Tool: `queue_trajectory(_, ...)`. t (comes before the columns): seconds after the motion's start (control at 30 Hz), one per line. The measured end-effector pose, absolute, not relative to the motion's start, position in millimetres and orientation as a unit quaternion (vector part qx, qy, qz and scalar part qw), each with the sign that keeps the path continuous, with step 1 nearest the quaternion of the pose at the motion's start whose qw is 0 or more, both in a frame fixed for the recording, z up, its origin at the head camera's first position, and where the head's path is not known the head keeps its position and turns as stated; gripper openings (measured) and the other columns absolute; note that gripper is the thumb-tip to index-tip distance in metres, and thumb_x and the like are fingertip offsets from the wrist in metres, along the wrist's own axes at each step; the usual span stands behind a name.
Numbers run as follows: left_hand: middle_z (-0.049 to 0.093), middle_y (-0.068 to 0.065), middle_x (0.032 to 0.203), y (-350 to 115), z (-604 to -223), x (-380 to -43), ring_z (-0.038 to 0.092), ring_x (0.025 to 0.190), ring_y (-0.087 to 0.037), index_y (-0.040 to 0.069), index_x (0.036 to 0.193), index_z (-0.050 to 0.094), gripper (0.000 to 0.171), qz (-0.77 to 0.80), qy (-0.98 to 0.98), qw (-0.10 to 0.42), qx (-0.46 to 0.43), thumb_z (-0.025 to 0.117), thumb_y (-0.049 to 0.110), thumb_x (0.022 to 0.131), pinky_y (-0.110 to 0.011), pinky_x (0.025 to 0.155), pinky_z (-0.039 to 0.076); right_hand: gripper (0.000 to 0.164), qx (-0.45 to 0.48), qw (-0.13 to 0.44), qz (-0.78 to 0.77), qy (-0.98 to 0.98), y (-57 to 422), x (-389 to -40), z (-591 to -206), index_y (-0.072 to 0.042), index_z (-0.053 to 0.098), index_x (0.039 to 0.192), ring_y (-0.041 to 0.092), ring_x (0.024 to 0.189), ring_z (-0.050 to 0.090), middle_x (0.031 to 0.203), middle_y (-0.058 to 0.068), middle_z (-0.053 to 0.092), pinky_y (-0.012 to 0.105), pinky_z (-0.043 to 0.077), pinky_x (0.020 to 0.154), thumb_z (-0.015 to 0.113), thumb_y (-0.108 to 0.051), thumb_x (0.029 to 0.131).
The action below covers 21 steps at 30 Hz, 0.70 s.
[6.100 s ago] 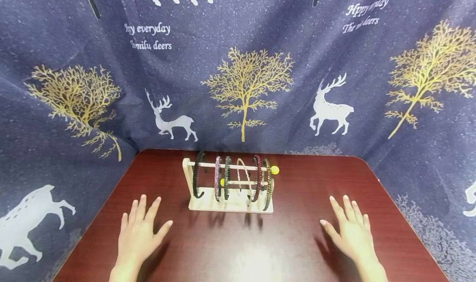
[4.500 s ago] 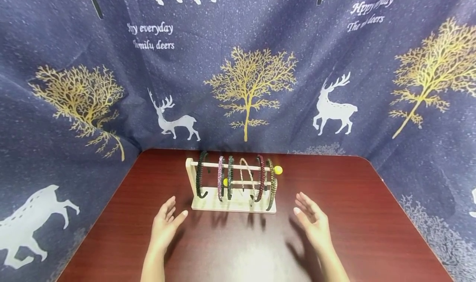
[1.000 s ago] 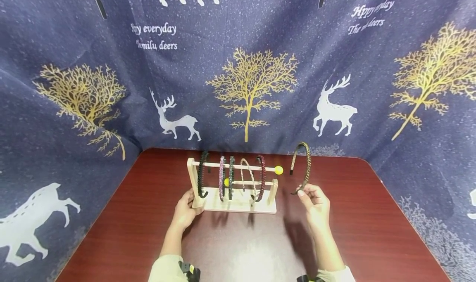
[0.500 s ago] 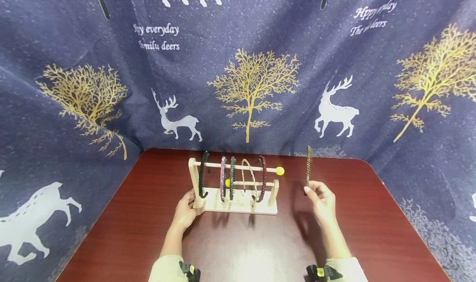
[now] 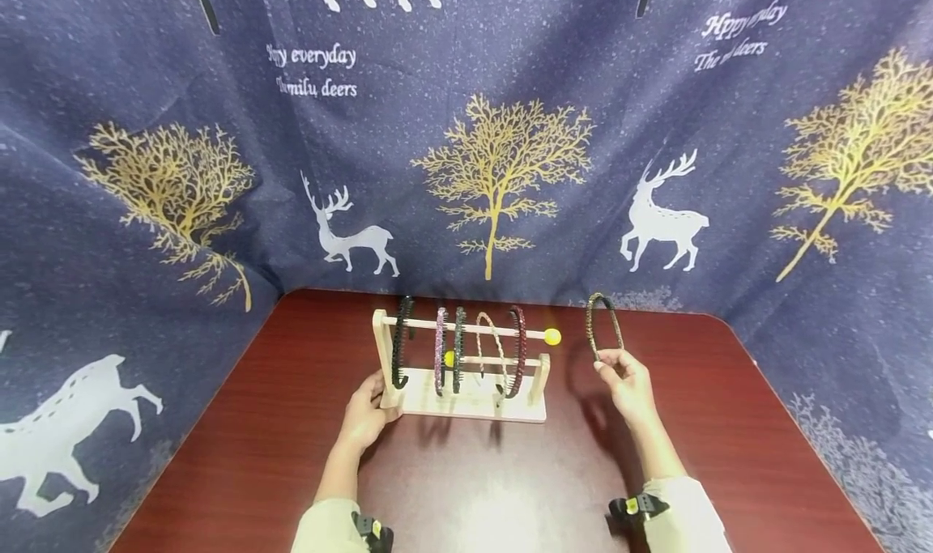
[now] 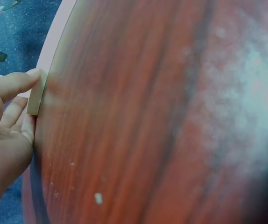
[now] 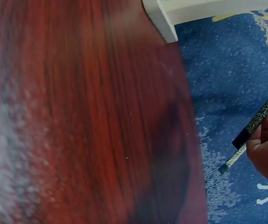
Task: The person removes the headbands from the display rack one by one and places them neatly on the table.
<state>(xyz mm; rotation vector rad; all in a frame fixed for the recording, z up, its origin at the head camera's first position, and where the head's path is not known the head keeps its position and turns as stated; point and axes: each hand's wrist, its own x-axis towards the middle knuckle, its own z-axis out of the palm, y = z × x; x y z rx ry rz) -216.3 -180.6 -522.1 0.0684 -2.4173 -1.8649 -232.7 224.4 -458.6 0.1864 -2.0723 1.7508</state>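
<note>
A pale wooden rack (image 5: 466, 407) carries several headbands on its upper rod, among them a black one (image 5: 398, 346), a pink one (image 5: 440, 350) and a dark red one (image 5: 521, 350). At the rack's left end, my left hand (image 5: 364, 414) grips the base; the left wrist view has thumb and fingers pinching the base's corner (image 6: 37, 95). To the right of the rack, my right hand (image 5: 628, 387) holds up a gold glittery headband (image 5: 591, 326) by its lower part. In the right wrist view, the headband's black-tipped ends (image 7: 240, 137) point down and left from the fingers.
The rack stands toward the back of a dark red wooden table (image 5: 466, 488). A yellow ball (image 5: 552, 337) caps the upper rod's right end, and another (image 5: 449, 359) sits on the lower rod. A blue patterned curtain (image 5: 394, 132) hangs behind and around the table.
Earlier both hands were spread apart beside the rack. The left has come to grip its base. The gold headband has left the rod's right end in my right hand and has lately been turned.
</note>
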Motion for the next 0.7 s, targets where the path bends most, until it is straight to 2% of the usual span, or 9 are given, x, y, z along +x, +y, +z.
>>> queue_trajectory(0.2, 0.046, -0.033, 0.126, -180.1, -522.1, -215.8, 0.045, 0.117, -0.044, -0.006, 0.135, 0.04, 0.074, -0.615, -0.787, 0.041, 0.023, 0.07, -0.017, 0.068, -0.046, 0.095, 0.043, 0.014, 0.097, 0.199, 0.595, -0.773, 226.9, -242.2, -463.8, 0.018, 0.06, 0.093, 0.009, 0.072, 0.053, 0.079, 0.022, 0.057, 0.012, 0.045, 0.063, 0.058, 0.017, 0.079)
queue_trajectory(0.5, 0.047, -0.032, 0.126, -180.5, -521.6, -215.5, 0.046, 0.117, -0.043, -0.005, 0.136, 0.039, 0.077, -0.605, -0.795, 0.037, 0.034, 0.07, -0.016, 0.067, -0.045, 0.095, 0.044, 0.013, 0.111, 0.163, 0.516, -0.833, 235.4, -261.2, -481.4, 0.009, 0.065, 0.092, 0.01, 0.07, 0.054, 0.082, 0.016, 0.064, 0.019, 0.045, 0.06, 0.061, 0.01, 0.079)
queue_trajectory(0.7, 0.047, -0.033, 0.126, -179.9, -521.2, -215.8, 0.045, 0.116, -0.044, -0.006, 0.135, 0.04, 0.076, -0.606, -0.794, 0.038, 0.037, 0.071, -0.016, 0.067, -0.045, 0.095, 0.043, 0.014, 0.089, 0.118, 0.486, -0.861, 244.1, -280.3, -499.8, 0.002, 0.069, 0.093, 0.012, 0.077, 0.056, 0.09, 0.013, 0.066, 0.025, 0.047, 0.066, 0.065, 0.002, 0.08)
